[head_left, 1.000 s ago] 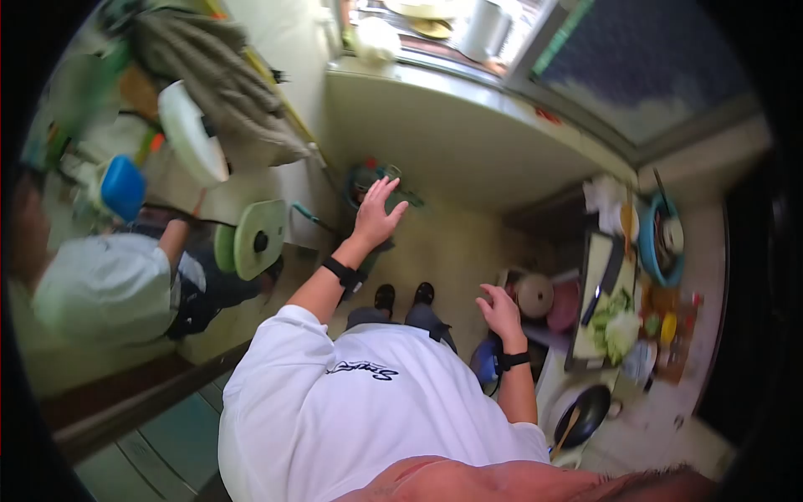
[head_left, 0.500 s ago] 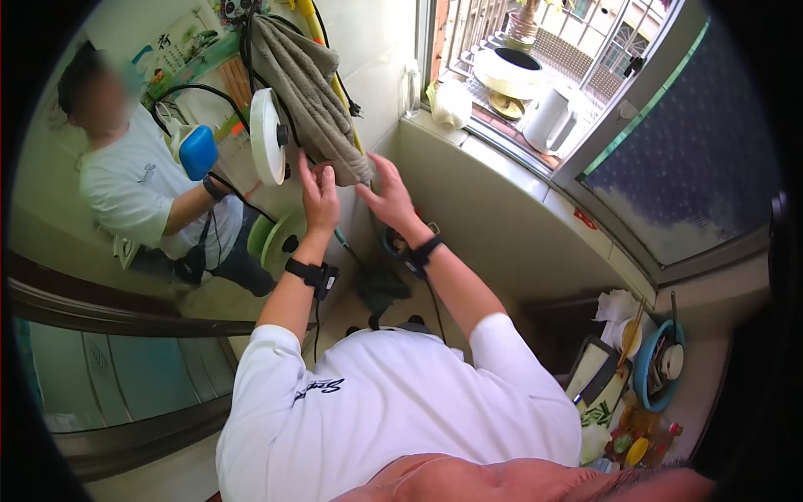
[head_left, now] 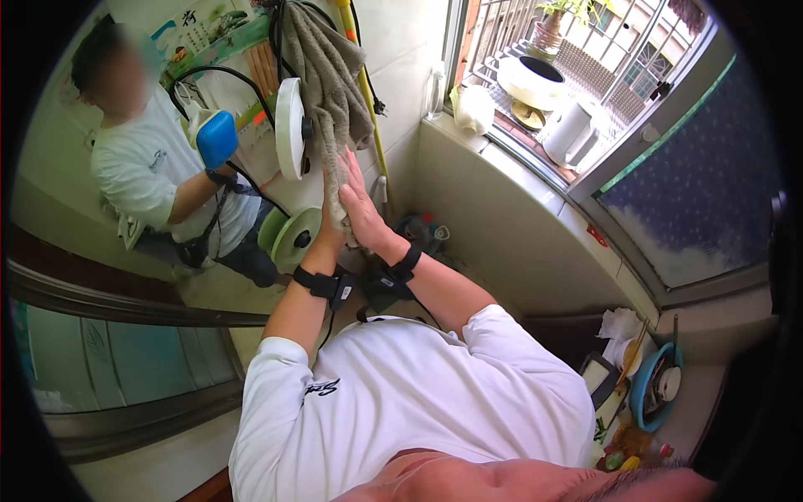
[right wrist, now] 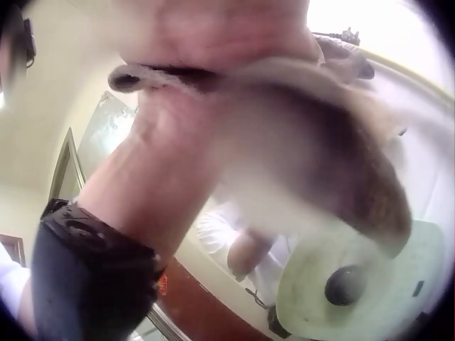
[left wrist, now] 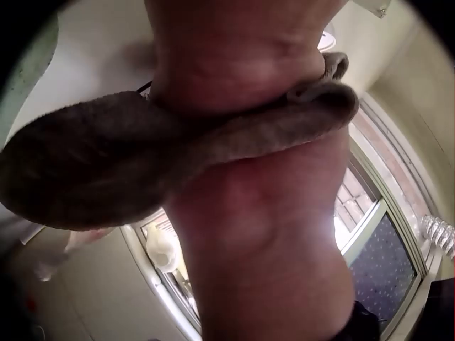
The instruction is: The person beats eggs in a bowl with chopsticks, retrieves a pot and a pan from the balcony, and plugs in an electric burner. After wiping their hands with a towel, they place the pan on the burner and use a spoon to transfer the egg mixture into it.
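A grey-brown towel [head_left: 322, 63] hangs at the wall, and its lower end runs down between my two palms. My right hand [head_left: 363, 209] presses flat on the towel from the right, fingers straight and pointing up. Behind the towel's other side is my left hand [head_left: 332, 224], its palm against the cloth and its fingers largely hidden. Up close in the left wrist view, a thick fold of towel [left wrist: 78, 167] crosses between the hands. The right wrist view shows the towel [right wrist: 387, 195] drooping out beside them.
Left of the towel are a white piece [head_left: 288, 130] and a pale green piece [head_left: 301, 226], each with a black knob, and a blue pad [head_left: 217, 140]. A mirror reflects a person. A yellow pole [head_left: 368, 109] stands behind. A kettle [head_left: 571, 134] sits at the window; a blue basin [head_left: 640, 393] lies right.
The hands came from wide apart and low to the towel, then closed together on its lower end from both sides. The head view has turned left toward the towel and mirror.
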Demonstrator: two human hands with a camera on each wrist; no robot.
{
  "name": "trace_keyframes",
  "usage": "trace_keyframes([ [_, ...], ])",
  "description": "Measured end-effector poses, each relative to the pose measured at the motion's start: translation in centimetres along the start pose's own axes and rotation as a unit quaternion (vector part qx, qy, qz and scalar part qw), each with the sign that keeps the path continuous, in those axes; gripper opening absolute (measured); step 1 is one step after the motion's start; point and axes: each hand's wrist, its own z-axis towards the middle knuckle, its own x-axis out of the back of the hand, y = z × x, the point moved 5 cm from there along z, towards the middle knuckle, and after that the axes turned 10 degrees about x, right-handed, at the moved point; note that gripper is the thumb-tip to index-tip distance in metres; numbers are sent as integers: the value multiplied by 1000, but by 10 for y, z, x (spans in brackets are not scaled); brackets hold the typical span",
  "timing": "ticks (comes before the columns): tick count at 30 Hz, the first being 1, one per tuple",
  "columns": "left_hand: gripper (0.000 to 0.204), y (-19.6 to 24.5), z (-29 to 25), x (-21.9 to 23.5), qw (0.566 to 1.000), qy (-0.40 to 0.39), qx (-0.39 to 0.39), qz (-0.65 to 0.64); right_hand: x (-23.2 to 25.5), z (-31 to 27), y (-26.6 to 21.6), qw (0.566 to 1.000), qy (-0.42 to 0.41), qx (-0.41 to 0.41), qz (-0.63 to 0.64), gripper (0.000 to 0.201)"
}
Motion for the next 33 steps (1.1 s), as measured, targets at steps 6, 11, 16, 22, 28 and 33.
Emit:
trace_keyframes([
  [6, 61, 21, -21, -39, 989, 40, 28, 142, 22, 26, 21, 997, 61, 55, 10, 45],
  [11, 61, 35, 5, -39, 917, -21, -19, 399, 4, -4, 26, 873, 242, -194, 377, 44],
  [16, 63, 55, 7, -49, 866, 23, -137, 480, -5, -11, 18, 809, 194, -326, 449, 46],
  [22, 71, 65, -47, -109, 904, -31, -144, 402, 3, -1, 28, 932, 157, -316, -79, 56],
  [28, 76, 64, -12, -107, 912, -163, 190, -325, -1, 7, -4, 489, 57, -165, -855, 60],
  [33, 64, 50, -27, -76, 985, -24, 145, -91, 30, -29, 64, -307, -165, 105, -932, 58],
])
